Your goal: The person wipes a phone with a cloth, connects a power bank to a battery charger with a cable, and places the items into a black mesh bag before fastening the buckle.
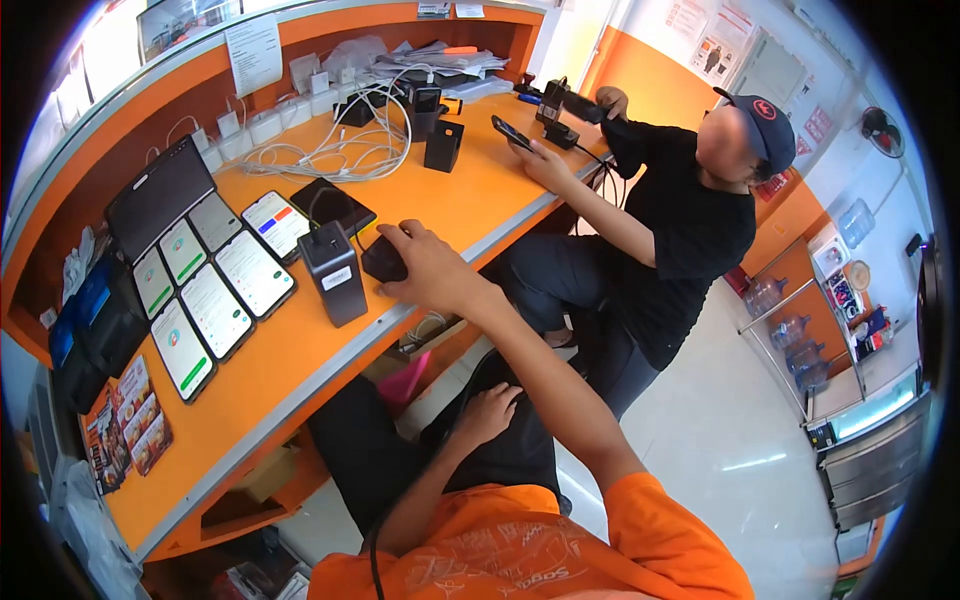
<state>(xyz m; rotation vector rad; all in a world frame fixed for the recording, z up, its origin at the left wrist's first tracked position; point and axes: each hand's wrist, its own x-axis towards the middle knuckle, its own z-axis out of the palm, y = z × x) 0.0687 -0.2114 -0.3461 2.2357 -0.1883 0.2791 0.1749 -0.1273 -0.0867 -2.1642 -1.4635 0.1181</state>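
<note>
My right hand (432, 268) reaches over the orange counter, its fingers around a small dark block-shaped device (384, 259) near the counter's edge. Beside it stands a tall black box-shaped device (336, 280) with a pale label and a black cable looped at its top. A dark flat tablet-like slab (338, 206) lies just behind. Left of these, several phones with lit screens (222, 308) lie side by side. Lower down, my left hand (488, 414) rests on my dark-clothed lap, fingers loosely extended, with nothing visible in it.
A person in a black shirt (690, 210) sits to the right, holding a phone (512, 132). White cables (350, 150) lie tangled near a black stand (443, 146). Papers (440, 62) are piled at the back. Food leaflets (140, 415) and black cases (100, 310) occupy the left end.
</note>
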